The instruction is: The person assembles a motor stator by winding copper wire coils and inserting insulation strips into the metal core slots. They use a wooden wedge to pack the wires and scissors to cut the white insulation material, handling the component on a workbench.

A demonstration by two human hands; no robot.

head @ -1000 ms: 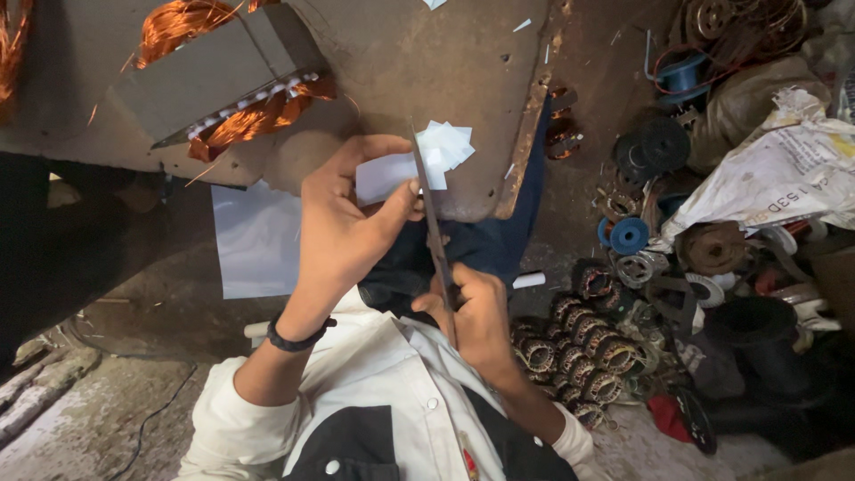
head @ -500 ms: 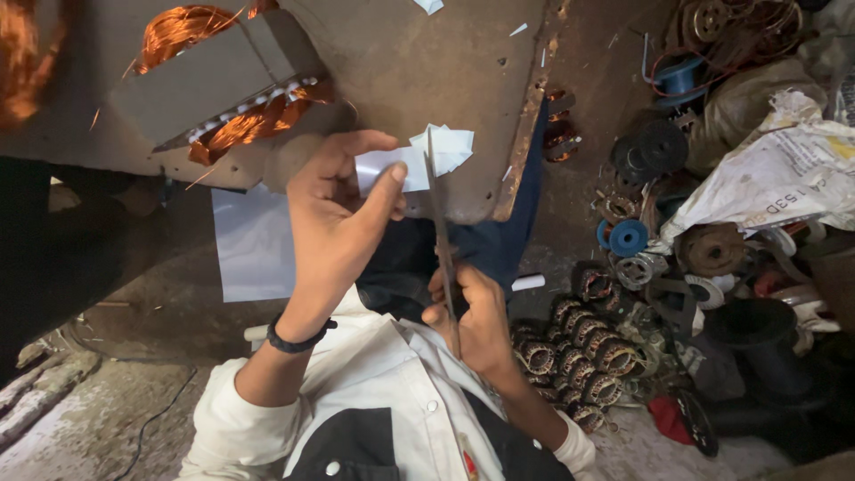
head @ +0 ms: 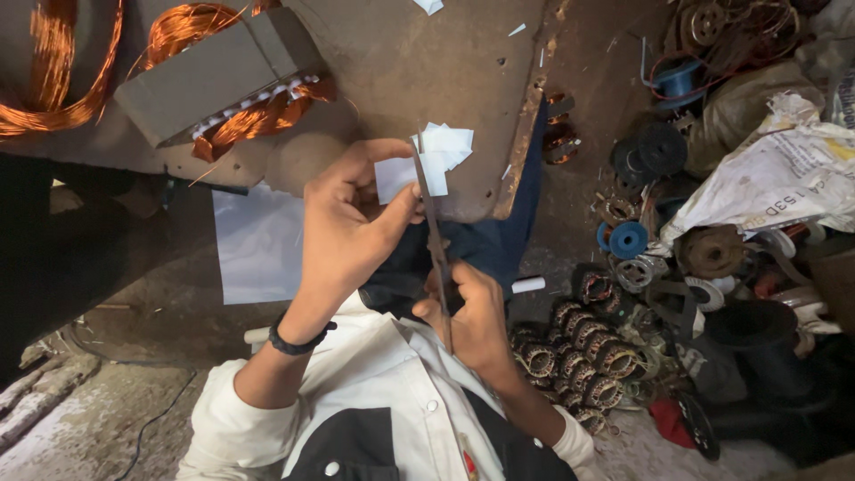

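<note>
Barely shifted, left hand [head: 352, 223] pinches white paper [head: 427, 160] just above it; right hand [head: 468, 312] grips scissors [head: 434, 232].

There is a single view, taken from a camera worn on the person's head and aimed almost straight down past the chest, so the white shirt [head: 383, 410] fills the bottom edge and the forearms run up from there into the middle of the picture. It sits close to the left hand [head: 352, 227] and right hand [head: 468, 312], which lie near the centre, with the workbench [head: 401, 62] across the top. The floor and a heap of metal parts [head: 641, 267] take up the right side, farther from the lens.
</note>
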